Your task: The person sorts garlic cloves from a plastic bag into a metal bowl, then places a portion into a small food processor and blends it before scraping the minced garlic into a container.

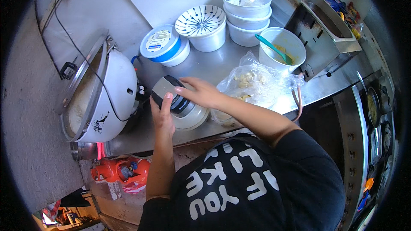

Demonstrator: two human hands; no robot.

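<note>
Countertop [209,67] of steel is spread beneath a grey-and-black appliance [182,108], which is placed near the front edge. To the left of the appliance, a big white pot [116,85] is stood; well off to its right, a metal box [314,45] is set. Behind and to the right of the appliance, white tubs [246,36] are stacked, and just to its right a clear plastic bag [257,86] of pale pieces is laid. Directly behind it, a patterned bowl [200,18] is rested on a white container. The appliance is held between both hands: its left side is clasped by the left hand [162,117], its upper right by the bent fingers of the right hand [202,92]. Beyond the bag, a green spatula [274,48] is leaned in a white bucket [269,60].
</note>
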